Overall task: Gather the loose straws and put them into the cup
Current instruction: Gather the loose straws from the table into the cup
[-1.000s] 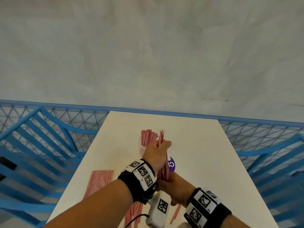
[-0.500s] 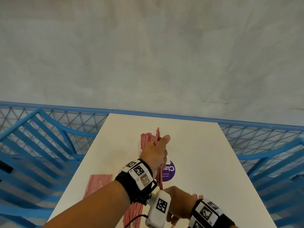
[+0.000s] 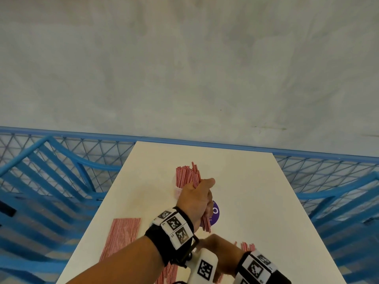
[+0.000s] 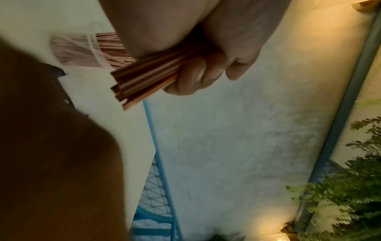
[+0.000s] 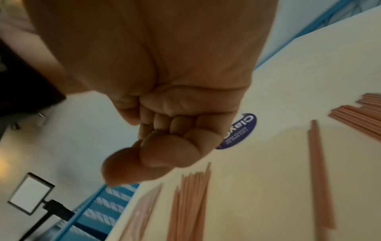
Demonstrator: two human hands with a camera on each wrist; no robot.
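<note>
Red-striped straw bundle (image 3: 205, 224) gripped in left hand (image 3: 195, 199) beside cup (image 3: 177, 191) | right hand (image 5: 164, 138) curled, empty

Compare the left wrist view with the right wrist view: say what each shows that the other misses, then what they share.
Only the left wrist view shows the left hand gripping a bundle of straws, with green plants behind. Only the right wrist view shows the right hand curled and holding nothing, the purple sticker and loose straws. Both show the white table and blue railing.
</note>
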